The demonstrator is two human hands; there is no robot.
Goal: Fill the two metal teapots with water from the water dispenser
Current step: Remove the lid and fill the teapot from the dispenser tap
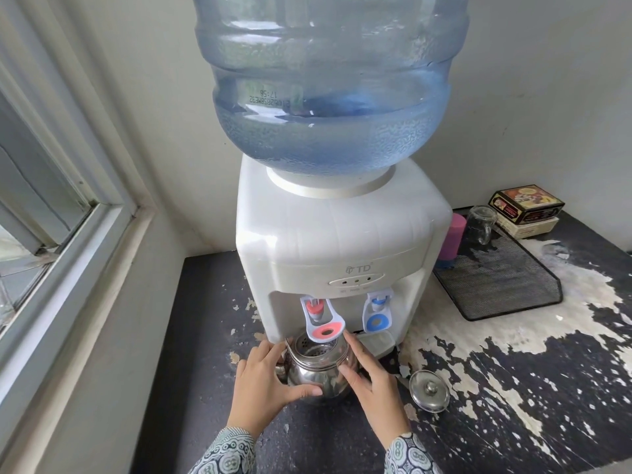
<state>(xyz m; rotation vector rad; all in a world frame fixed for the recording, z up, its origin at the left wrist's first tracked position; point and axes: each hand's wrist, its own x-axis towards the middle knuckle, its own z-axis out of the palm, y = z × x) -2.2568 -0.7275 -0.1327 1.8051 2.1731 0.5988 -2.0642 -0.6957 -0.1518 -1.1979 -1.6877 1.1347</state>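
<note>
A shiny metal teapot (316,367) stands lidless on the dark counter under the red tap (323,323) of the white water dispenser (337,241). A strainer shows inside its open top. My left hand (265,383) cups the pot's left side and my right hand (371,378) its right side. The index finger of the right hand reaches up to the red tap's lever. The pot's lid (429,391) lies on the counter to the right. Only one teapot is in view. A blue tap (378,313) sits to the right of the red one.
A large blue water bottle (330,80) tops the dispenser. Behind it to the right are a black mesh tray (502,285), a glass mug (480,224), a pink cup (453,241) and stacked boxes (526,208). The counter (513,388) has peeling paint. A window frame (68,217) runs along the left.
</note>
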